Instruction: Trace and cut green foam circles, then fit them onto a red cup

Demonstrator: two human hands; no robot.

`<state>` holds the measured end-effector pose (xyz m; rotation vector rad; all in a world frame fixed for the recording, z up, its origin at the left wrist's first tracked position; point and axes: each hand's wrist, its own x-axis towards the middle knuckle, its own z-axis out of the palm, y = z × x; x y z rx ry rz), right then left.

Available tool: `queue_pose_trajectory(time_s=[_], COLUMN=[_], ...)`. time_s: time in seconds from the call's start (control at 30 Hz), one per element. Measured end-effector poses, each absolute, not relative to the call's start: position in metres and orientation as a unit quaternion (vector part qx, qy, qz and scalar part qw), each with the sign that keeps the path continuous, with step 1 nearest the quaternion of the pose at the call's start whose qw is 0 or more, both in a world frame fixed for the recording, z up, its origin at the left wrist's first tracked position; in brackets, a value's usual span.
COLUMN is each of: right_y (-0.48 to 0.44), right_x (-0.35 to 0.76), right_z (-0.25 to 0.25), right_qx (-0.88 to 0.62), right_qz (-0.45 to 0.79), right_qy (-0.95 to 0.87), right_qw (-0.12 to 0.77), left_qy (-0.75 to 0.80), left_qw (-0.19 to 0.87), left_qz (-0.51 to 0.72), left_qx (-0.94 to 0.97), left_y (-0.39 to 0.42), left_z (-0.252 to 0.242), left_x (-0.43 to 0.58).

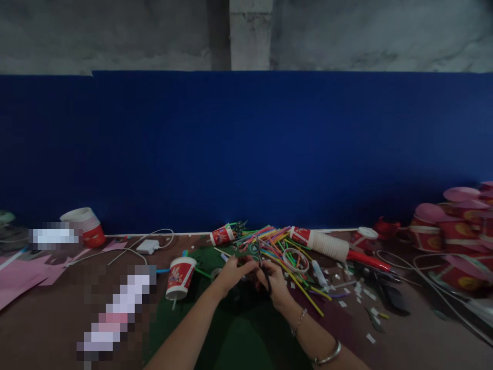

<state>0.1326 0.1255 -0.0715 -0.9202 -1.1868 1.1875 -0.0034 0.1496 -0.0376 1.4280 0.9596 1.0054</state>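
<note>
Scissors [259, 250] are in my right hand [276, 285], their blades pointing up and away and a dark handle loop around my fingers. My left hand [235, 273] is closed close beside it, fingertips nearly meeting the right hand. Whatever the left fingers pinch is too dark and small to make out. Both hands are over a dark green mat [208, 313]. Just beyond them lies a heap of coloured straws [271, 239]. A red and white paper cup [181, 277] with a straw through it rests upside down or tilted to the left.
A stack of paper cups [331, 245] lies on its side at the right, near a glue bottle [319, 273] and scattered white scraps. Red cups with pink discs [427, 226] crowd the far right. Pink paper [26, 272] and a white adapter [148, 247] lie left. A blue partition [246, 149] stands behind.
</note>
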Motion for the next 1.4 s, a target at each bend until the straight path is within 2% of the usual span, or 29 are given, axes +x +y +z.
queue_pose_trajectory(time_s=[0.2, 0.33, 0.6, 1.07, 1.27, 1.4], right_y=[0.121, 0.120, 0.117, 0.117, 0.117, 0.118], right_x=[0.130, 0.129, 0.130, 0.131, 0.131, 0.131], right_z=[-0.068, -0.068, -0.062, -0.062, -0.062, -0.064], right_qx=[-0.383, -0.380, -0.383, -0.395, -0.389, -0.389], right_qz=[0.502, 0.504, 0.484, 0.488, 0.491, 0.509], right_qy=[-0.537, -0.551, -0.547, -0.559, -0.567, -0.558], right_qw=[0.560, 0.546, 0.566, 0.541, 0.535, 0.527], left_qy=[0.449, 0.443, 0.422, 0.377, 0.429, 0.491], left_qw=[0.476, 0.484, 0.531, 0.506, 0.529, 0.515], left_qz=[0.501, 0.532, 0.495, 0.494, 0.466, 0.499], left_qx=[0.566, 0.535, 0.543, 0.598, 0.566, 0.495], left_y=[0.141, 0.138, 0.137, 0.143, 0.145, 0.143], left_z=[-0.044, -0.038, -0.038, -0.030, -0.032, -0.036], left_x=[0.014, 0.015, 0.014, 0.003, -0.001, 0.002])
